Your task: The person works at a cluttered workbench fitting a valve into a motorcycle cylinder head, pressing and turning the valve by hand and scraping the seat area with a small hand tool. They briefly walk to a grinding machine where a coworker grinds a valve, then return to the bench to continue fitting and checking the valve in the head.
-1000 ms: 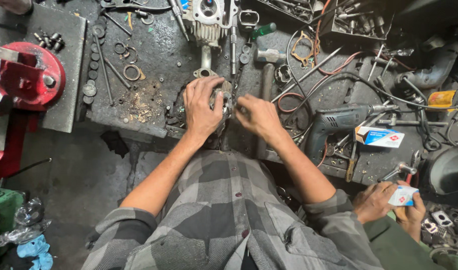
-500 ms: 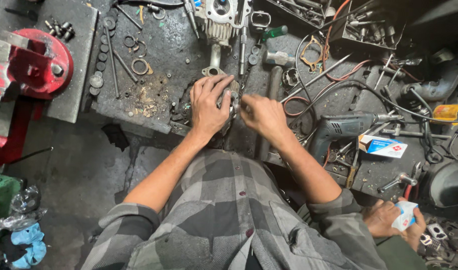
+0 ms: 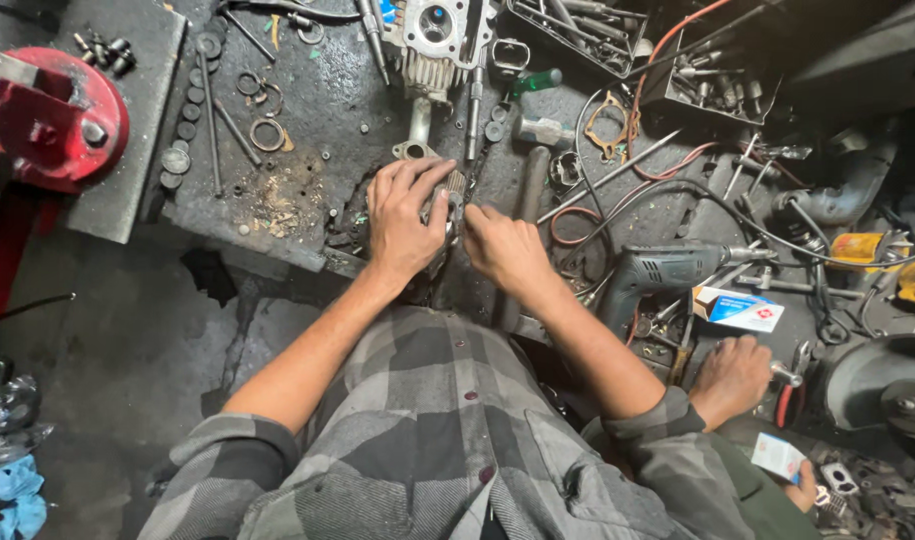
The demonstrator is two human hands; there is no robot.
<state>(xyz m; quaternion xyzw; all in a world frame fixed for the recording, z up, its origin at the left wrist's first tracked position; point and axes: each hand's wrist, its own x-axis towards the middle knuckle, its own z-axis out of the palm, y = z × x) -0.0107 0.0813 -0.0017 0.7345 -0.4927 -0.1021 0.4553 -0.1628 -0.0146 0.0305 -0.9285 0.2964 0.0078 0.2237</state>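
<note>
Holding a small metal part between them, both hands sit close together near the middle of the dirty counter. The left hand lies flat over the part with its fingers spread and curled round it. The right hand touches the part's right side with its fingers bent in; what they pinch is hidden.

Compared with a second ago, the hands have hardly moved. They are on the same part in the same spot, so the work on it is still going on. Only the view has shifted a little.

The part is grey and ribbed, and only a small bit peeks out between the hands. Most of it is covered, so its full shape cannot be told.

Just beyond it, on the far side, lies a bigger silver engine piece. To the far left of the hands are loose rings and a row of round washers. A red vise sits at the far left. To the right lie a grey power drill and a small white box. Another person's hand rests at the near right.
</note>
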